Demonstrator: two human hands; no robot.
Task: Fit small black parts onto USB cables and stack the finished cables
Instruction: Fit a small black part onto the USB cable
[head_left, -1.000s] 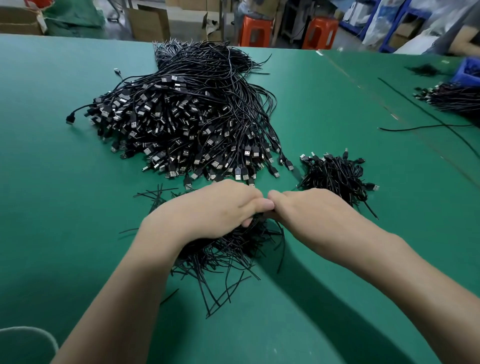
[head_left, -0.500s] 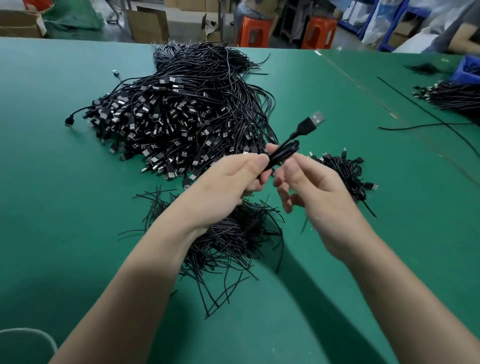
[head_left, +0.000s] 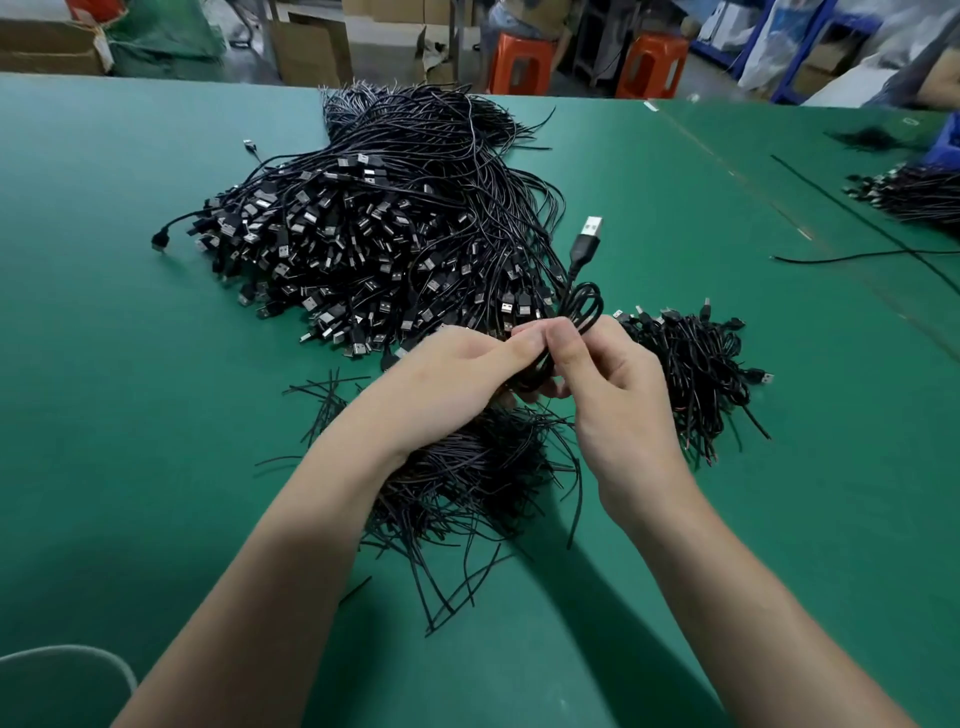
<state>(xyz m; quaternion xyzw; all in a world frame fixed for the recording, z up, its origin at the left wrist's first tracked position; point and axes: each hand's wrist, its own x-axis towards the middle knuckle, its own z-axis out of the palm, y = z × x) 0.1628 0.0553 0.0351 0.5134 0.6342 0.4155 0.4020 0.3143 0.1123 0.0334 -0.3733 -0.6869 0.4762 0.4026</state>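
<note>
My left hand (head_left: 457, 369) and my right hand (head_left: 613, 384) both gripped one coiled cable (head_left: 584, 306), held just above the heap of black parts (head_left: 467, 483), with its plug (head_left: 591, 231) pointing up. I could not tell if a part was on it. The small pile (head_left: 691, 358) at my right seemed to be the finished cables. The big pile (head_left: 374, 249) behind looked not yet done, so I judged most work was left.

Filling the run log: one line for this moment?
left hand: holds looped USB cable | right hand: pinches loop | plug: pointing up
</note>
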